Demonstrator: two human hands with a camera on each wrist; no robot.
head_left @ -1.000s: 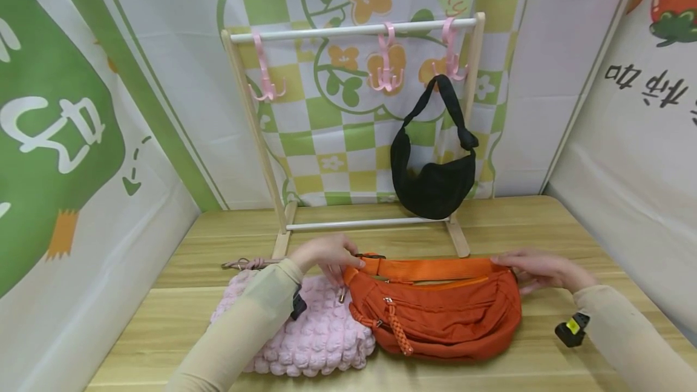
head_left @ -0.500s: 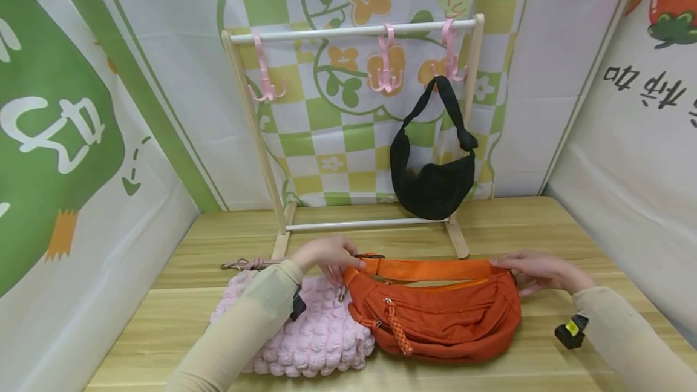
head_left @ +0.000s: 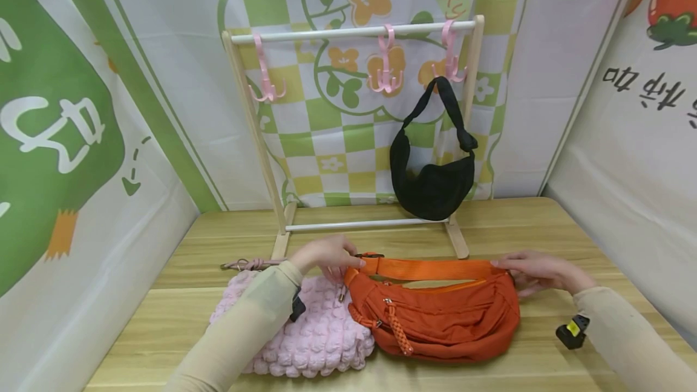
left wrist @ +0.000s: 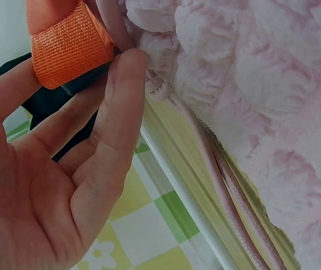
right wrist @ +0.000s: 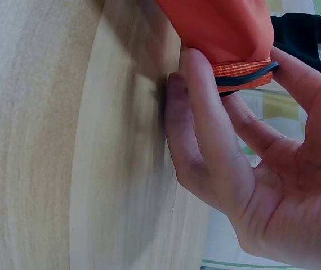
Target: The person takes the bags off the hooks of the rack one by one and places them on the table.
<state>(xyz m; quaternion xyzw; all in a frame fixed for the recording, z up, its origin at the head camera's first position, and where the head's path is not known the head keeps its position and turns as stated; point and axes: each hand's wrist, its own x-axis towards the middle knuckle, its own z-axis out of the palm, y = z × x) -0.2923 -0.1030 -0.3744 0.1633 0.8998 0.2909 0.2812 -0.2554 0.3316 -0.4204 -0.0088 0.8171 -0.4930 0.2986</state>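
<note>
An orange waist bag (head_left: 452, 325) lies on the table, its wide webbing strap (head_left: 435, 269) stretched along the top. At its left end, my left hand (head_left: 325, 256) pinches the bag. The left wrist view shows folded orange webbing (left wrist: 73, 53) between thumb and fingers. My right hand (head_left: 544, 271) holds the opposite end. In the right wrist view, the bag's orange end and a dark buckle edge (right wrist: 245, 76) sit between the thumb and fingers. A pink puffy quilted bag (head_left: 321, 337) lies under my left forearm, touching the orange bag's left side.
Behind the bags stands a wooden rack (head_left: 256, 138) with a white top bar (head_left: 327, 33). Pink hooks (head_left: 386, 71) hang from it, and a black shoulder bag (head_left: 435, 189) hangs at the right. The pink bag's thin cord (head_left: 256, 264) lies near the rack's left foot.
</note>
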